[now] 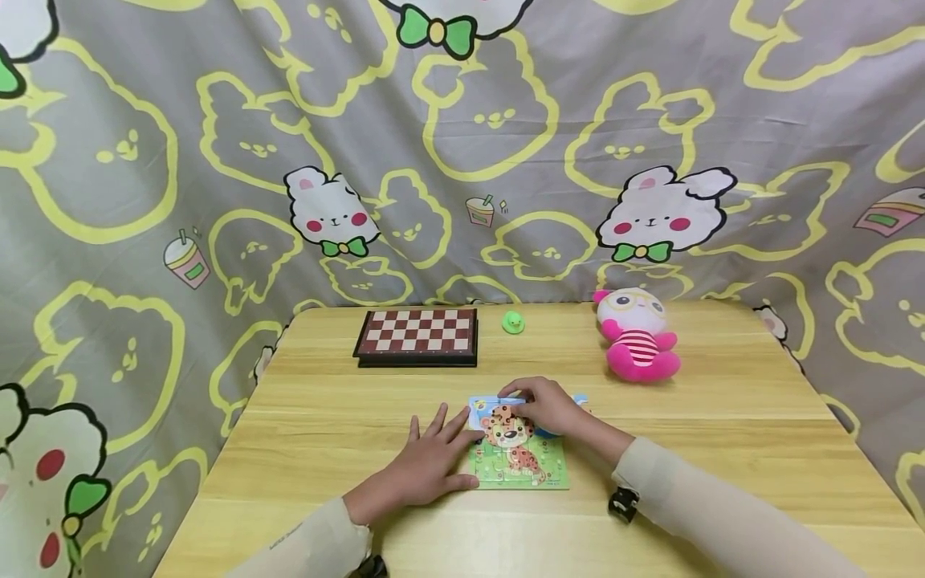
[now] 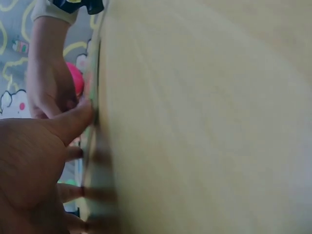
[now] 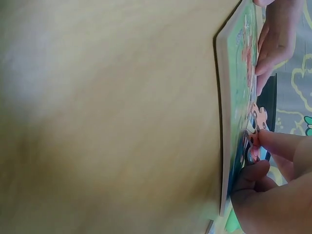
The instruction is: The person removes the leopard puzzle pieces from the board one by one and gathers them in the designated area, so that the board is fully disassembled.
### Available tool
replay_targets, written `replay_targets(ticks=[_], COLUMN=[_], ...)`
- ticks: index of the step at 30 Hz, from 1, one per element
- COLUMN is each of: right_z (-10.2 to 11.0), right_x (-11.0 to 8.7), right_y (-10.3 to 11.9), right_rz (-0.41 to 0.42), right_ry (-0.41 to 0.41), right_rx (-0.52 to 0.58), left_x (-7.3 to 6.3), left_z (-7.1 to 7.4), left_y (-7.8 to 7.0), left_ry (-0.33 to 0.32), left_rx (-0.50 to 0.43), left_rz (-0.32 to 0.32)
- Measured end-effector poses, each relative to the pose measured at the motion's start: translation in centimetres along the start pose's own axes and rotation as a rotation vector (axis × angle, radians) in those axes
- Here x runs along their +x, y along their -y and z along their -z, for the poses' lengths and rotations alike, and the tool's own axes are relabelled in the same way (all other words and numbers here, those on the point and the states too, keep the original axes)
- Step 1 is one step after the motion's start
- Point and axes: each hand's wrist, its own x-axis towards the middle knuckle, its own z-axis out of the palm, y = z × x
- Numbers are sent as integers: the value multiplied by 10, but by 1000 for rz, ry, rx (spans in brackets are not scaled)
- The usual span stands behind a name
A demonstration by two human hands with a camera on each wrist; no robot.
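A jigsaw puzzle (image 1: 495,475) with a spotted cartoon leopard on green ground lies flat on the wooden table. At its left edge rests my left hand (image 1: 429,464), fingers spread, with fingertips and thumb touching the board's side. My right hand (image 1: 555,408) reaches over the puzzle's upper right part and pinches an orange spotted puzzle piece (image 3: 260,118) between thumb and fingers. That piece stands tilted up from the board in the right wrist view. The puzzle's upper right corner is hidden under the right hand.
Behind the puzzle lies a folded chessboard case (image 1: 417,333), with a small green toy (image 1: 513,323) to its right. A pink and white plush toy (image 1: 639,337) sits at the back right. Blue puzzle parts (image 1: 581,399) show beside the right hand. A patterned curtain (image 1: 506,193) hangs behind the table.
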Motion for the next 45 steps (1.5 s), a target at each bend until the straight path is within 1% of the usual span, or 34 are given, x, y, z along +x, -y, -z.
replay_targets(ticks=[5,10,17,23,28,32,35,42,45], right_z=[1,3,9,20,28,33,37,49,54], right_x=[1,0,-2,-7,-13,-20,-26,-40,-46], right_y=[0,0,2,0,-7,-17,-23,-32,-36], right_rz=[-17,-33,-49,-38,-46,-39,-39,-61,-63], right_ry=[5,16,2,-6,-25,-47,-61,-79,-100], right_rx=[31,75,72,74,84,46,38,101,95], left_x=[1,1,3,4,4,4,4,2,1], left_z=[8,13,13,12,12,11,10,10,12], left_y=[-7,-12,-11,-11,-10,-10,-9,-11,-12], left_ry=[30,65,86,88,89,94,94,87,84], left_rx=[4,36,70,74,66,60,57,52,46], left_rz=[5,-3,5,6,7,10,12,1,-8])
